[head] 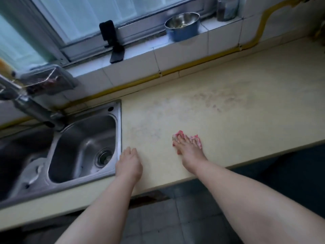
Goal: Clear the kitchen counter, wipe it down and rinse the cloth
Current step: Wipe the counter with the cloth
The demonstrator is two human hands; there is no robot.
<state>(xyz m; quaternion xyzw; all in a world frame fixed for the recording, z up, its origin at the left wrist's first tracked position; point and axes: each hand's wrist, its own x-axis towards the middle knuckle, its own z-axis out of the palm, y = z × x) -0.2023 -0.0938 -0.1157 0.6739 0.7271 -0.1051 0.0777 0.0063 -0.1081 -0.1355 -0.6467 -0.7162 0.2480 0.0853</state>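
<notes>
A small red-and-white cloth (197, 139) lies flat on the pale yellow counter (237, 111), near its front edge. My right hand (188, 148) presses down on the cloth with fingers spread, covering most of it. My left hand (129, 162) rests on the counter beside the sink's right rim, fingers curled loosely, holding nothing. The steel sink (84, 147) sits to the left, its basin empty with a drain strainer (103, 156). A faucet (35, 110) reaches in from the upper left.
A steel bowl (182, 26) stands on the tiled window ledge at the back. A black phone stand (111, 41) sits on the ledge to its left. A yellow pipe (193, 65) runs along the wall. A soap rack (47, 80) hangs above the faucet.
</notes>
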